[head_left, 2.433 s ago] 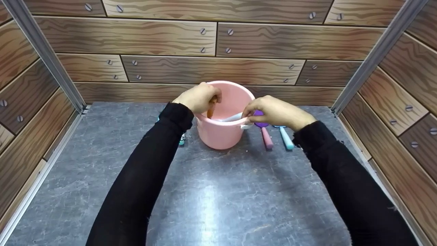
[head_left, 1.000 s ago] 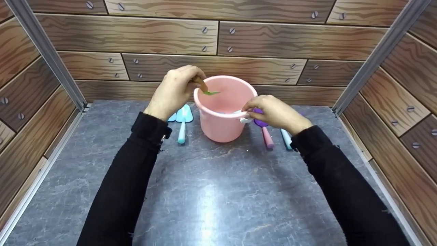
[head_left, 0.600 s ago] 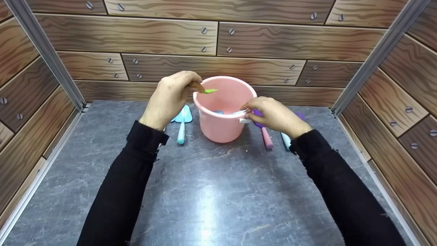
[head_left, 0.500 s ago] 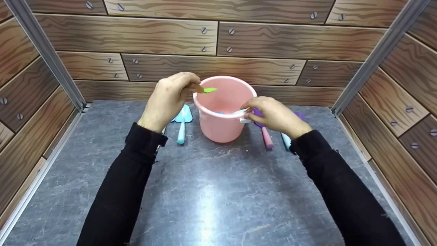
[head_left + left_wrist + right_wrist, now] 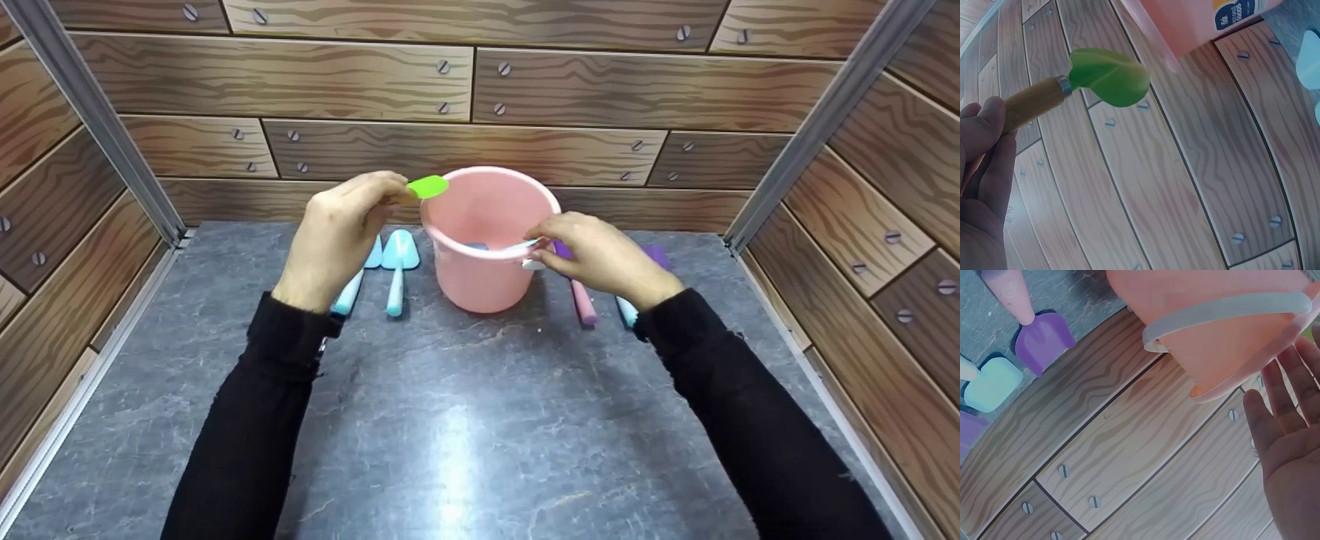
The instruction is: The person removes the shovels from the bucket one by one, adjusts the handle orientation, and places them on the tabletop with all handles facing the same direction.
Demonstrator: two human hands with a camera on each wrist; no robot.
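Observation:
My left hand (image 5: 330,232) pinches the wooden handle of a small trowel with a green blade (image 5: 428,187). It holds the trowel just above and left of the pink bucket (image 5: 484,285). In the left wrist view the trowel's leaf-shaped blade (image 5: 1112,79) points away from the fingers. My right hand (image 5: 600,255) grips the bucket's rim on its right side, thumb outside and fingertips just inside. Inside the bucket, near those fingertips, lies a light-blue piece (image 5: 519,245), mostly hidden. The bucket's white handle (image 5: 1230,315) hangs along its outer side in the right wrist view.
Left of the bucket lie a light-blue shovel (image 5: 400,255) and another light-blue tool (image 5: 349,292). To its right are a purple shovel with a pink handle (image 5: 583,301), a light-blue handled shovel (image 5: 627,311) and a purple blade (image 5: 655,256). Wood-patterned walls enclose the grey table (image 5: 465,420).
My left hand has come up out of the bucket with the trowel and moved left, turning the green blade into view. The right hand stays at the rim.

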